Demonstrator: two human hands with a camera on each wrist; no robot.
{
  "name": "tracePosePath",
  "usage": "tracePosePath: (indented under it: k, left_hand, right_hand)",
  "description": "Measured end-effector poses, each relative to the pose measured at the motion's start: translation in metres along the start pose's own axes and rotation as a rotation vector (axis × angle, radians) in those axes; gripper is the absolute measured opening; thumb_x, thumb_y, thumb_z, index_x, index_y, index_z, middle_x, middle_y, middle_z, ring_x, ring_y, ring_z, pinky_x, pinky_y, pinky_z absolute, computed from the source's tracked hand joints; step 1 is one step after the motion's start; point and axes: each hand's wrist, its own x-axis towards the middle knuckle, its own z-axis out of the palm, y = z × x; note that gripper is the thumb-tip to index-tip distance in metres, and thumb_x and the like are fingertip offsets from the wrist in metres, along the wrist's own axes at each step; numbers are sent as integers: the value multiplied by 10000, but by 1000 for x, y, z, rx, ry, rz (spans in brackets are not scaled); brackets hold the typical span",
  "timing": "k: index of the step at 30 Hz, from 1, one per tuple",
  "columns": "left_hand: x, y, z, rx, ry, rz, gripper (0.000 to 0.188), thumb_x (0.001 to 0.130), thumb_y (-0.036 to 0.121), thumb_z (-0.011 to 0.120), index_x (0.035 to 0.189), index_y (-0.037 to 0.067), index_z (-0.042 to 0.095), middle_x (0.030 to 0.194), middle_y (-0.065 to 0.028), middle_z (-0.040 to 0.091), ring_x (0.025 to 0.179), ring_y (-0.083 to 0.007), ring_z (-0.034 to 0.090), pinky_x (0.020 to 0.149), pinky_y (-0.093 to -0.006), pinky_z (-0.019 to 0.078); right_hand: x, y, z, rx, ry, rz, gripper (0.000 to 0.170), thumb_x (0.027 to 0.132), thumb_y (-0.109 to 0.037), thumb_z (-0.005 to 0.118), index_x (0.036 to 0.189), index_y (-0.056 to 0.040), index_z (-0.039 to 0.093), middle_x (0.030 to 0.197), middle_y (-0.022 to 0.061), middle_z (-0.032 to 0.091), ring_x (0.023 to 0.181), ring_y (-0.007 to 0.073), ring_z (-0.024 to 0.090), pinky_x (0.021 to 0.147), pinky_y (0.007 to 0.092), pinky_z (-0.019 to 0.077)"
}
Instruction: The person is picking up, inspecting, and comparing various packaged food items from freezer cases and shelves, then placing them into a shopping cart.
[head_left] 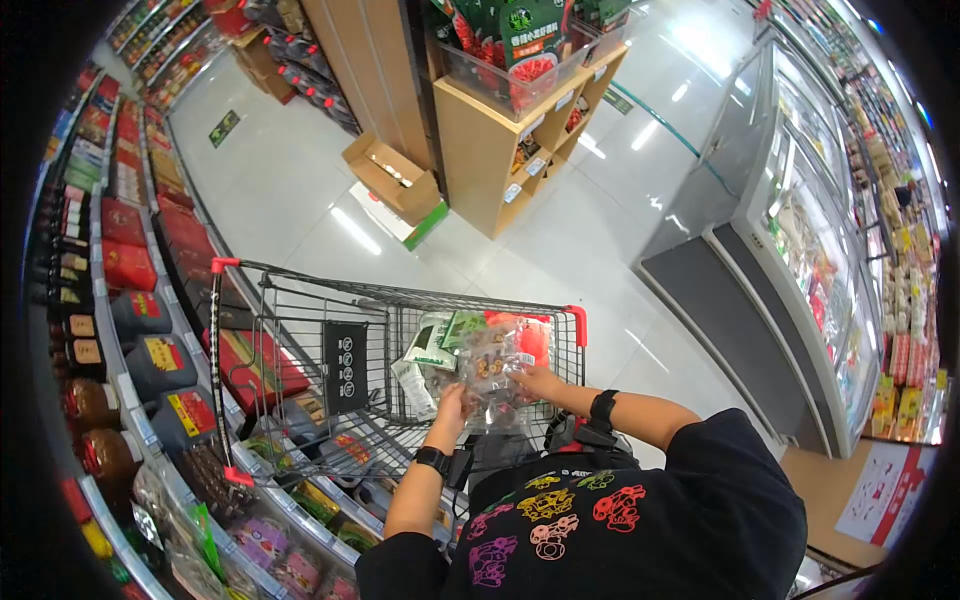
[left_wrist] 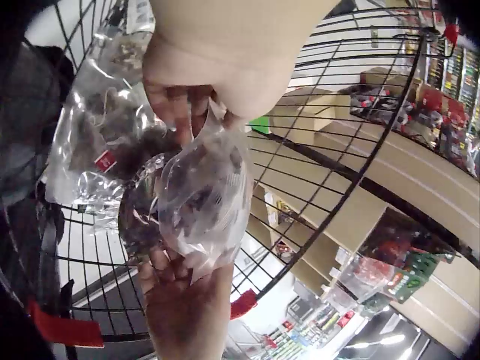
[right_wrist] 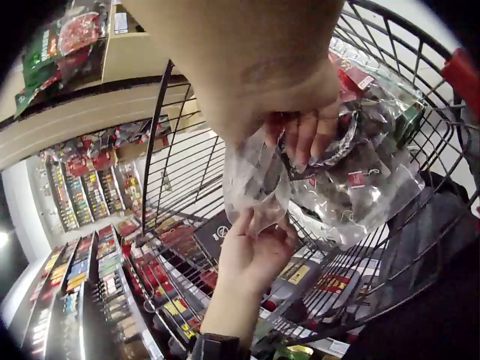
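A clear plastic bag with brown pieces printed or packed in it [head_left: 490,358] is held between both hands over the shopping cart. My left hand [head_left: 452,406] pinches its left edge; in the left wrist view the fingers curl on the crinkled film [left_wrist: 206,199]. On the other side my right hand [head_left: 540,383] grips the bag's edge, its fingers bent over the plastic in the right wrist view. Beneath and beyond the bag lie a green-and-white packet [head_left: 432,338], a red package [head_left: 538,338] and a whitish packet [head_left: 414,388], partly covered by it.
The black wire shopping cart [head_left: 420,292] has red corner caps and stands close to my body. Stocked shelves [head_left: 150,345] run along the left. Ahead are an open cardboard box [head_left: 395,180] and a wooden rack [head_left: 470,150]; a freezer cabinet [head_left: 750,270] stands on the right.
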Motion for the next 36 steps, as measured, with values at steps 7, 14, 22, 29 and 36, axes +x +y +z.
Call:
tracePosePath:
  k: [7,14,22,29,36]
  left_hand:
    - [13,-10,-10,-105,-12,-82,286,888,317,334,1029,84,420,1028,-96,551,851,-207,565,606,-279,439]
    - [-5,-31,-14,-199,20,-67,393,864,376,318,1119,84,388,1050,-103,552,867,-218,555,674,-296,439]
    - [-87,-82,44,-277,-62,195,256,835,265,416,936,55,522,811,-71,602,689,-177,568,572,-256,434]
    - [-162,-204,102,-304,-31,357,249,874,229,384,949,38,524,820,-78,603,736,-161,576,592,-256,436]
    - [-201,-331,71,-745,129,397,258,832,242,434,968,43,525,881,-82,592,778,-177,564,645,-269,446]
  right_hand:
    - [-1,-3,7,-32,-21,-119,262,819,-317,507,796,-59,548,696,34,575,598,123,577,508,238,459]
    - [-24,23,2,-725,34,-549,252,775,-319,503,779,-80,582,666,87,593,572,178,581,542,311,461]
    - [-57,53,-22,-722,-255,-561,249,775,-298,509,768,-60,584,637,77,598,560,159,581,537,302,460]
    - [-105,87,-44,-593,-147,-951,149,769,-180,532,772,-34,560,659,51,578,594,123,555,551,262,446]
    - [-141,124,-13,-478,-457,-822,139,792,-76,463,904,-3,499,713,76,584,596,124,574,554,247,470]
